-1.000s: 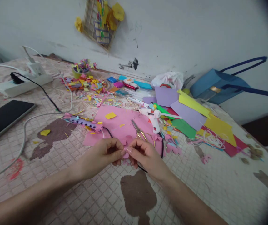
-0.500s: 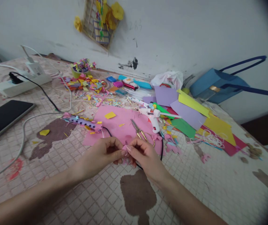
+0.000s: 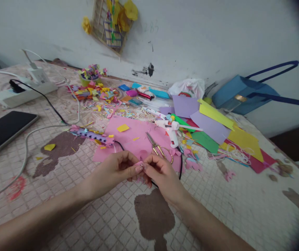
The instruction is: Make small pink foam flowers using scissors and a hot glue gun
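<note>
My left hand point(image 3: 124, 167) and my right hand point(image 3: 160, 170) meet at the near edge of a pink sheet point(image 3: 115, 127). Thumbs and fingertips of both are closed on a small pink paper piece point(image 3: 139, 163), mostly covered by the fingers. Just beyond my right hand lie gold-handled scissors point(image 3: 156, 144), blades pointing away. A white glue gun point(image 3: 171, 134) with a lit red switch rests on the sheet's right side. To the left, a purple dotted strip point(image 3: 92, 136) trimmed with paper bits lies across the sheet's corner.
A phone point(image 3: 7, 132) and a white power strip point(image 3: 24, 96) with cables occupy the left. Paper scraps point(image 3: 94, 92) and a small decorated pot point(image 3: 90, 78) stand at the back. Coloured sheets point(image 3: 209, 125), white string point(image 3: 233, 155) and a blue bag point(image 3: 243, 96) are on the right.
My fingertips have shifted slightly on the pink paper piece, the left thumb now lying flatter. Both hands stay in the same place; the things on the table have not moved.
</note>
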`<action>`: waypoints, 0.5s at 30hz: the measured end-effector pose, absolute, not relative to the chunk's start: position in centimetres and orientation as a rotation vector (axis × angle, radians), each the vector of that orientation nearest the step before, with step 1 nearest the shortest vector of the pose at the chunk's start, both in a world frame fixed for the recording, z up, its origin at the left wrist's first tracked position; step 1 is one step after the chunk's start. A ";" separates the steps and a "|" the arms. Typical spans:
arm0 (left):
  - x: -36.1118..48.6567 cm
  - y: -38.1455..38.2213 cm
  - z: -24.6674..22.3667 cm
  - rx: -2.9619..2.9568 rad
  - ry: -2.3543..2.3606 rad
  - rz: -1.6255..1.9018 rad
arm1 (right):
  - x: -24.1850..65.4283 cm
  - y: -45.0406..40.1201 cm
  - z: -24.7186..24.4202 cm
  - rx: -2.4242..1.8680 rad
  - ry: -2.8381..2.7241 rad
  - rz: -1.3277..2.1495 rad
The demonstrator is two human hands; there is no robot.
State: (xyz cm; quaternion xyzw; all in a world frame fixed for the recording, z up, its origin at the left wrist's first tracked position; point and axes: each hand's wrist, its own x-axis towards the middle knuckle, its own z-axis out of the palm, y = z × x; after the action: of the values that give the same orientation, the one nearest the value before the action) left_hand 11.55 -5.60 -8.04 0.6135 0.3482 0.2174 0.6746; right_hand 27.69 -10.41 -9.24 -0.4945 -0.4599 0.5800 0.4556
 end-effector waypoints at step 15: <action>11.5 -5.4 -7.8 1.478 0.811 0.506 | 27.7 -10.4 -9.5 -1.202 -1.144 1.477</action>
State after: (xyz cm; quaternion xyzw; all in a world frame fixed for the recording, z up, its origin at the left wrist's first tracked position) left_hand 11.45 -5.42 -7.84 0.6473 0.3550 0.2215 0.6371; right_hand 27.67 -10.45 -9.47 -0.4848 -0.4615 0.5956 0.4442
